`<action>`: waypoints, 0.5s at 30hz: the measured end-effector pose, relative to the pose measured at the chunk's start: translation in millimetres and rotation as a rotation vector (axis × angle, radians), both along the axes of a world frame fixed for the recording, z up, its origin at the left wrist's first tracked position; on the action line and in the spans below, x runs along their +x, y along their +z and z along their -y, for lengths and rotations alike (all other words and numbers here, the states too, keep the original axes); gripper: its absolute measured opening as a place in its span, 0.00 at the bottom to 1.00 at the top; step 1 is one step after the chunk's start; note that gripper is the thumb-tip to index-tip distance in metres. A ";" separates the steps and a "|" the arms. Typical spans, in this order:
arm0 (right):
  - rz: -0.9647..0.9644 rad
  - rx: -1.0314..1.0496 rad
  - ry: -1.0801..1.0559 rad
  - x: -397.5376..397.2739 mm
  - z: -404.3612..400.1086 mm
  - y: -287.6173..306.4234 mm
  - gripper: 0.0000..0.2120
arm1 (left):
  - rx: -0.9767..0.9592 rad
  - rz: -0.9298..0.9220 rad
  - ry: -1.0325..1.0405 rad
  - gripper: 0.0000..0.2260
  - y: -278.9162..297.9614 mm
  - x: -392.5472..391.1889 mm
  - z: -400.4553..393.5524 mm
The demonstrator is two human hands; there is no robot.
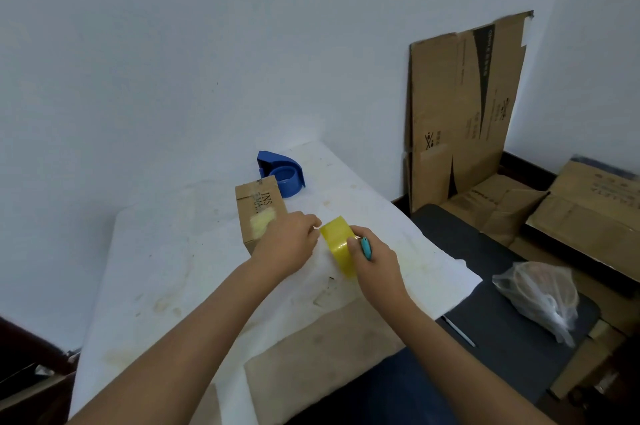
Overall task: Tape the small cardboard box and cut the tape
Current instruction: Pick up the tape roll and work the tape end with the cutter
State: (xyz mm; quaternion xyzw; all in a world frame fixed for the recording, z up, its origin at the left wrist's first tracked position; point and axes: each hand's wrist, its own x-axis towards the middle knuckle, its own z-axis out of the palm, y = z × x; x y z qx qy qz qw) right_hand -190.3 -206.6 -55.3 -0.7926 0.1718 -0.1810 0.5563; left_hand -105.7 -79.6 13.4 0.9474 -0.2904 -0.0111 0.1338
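— Where is the small cardboard box sitting?

— It is standing on the white table cover, just in front of the blue tape dispenser, with the left hand touching its right side.

— What are the fingers doing?

— The right hand is gripping the yellow tape roll, which is standing on edge just right of the box, and it is also holding a small teal cutter against the roll. The left hand's fingertips are pinching together at the roll's near edge; whether they are holding the tape's end is too small to tell.

— Anything beside the table?

— A flattened carton is leaning on the wall, and a plastic bag is lying on a dark surface.
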 end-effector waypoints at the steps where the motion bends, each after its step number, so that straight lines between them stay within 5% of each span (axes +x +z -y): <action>1: 0.000 -0.002 -0.006 0.4 0.3 -0.4 0.14 | -0.003 0.011 -0.008 0.14 -3.8 -3.3 0.3; 15: -0.015 -0.004 -0.035 -0.5 -5.8 0.5 0.18 | -0.001 0.204 0.068 0.11 -9.3 -18.5 8.7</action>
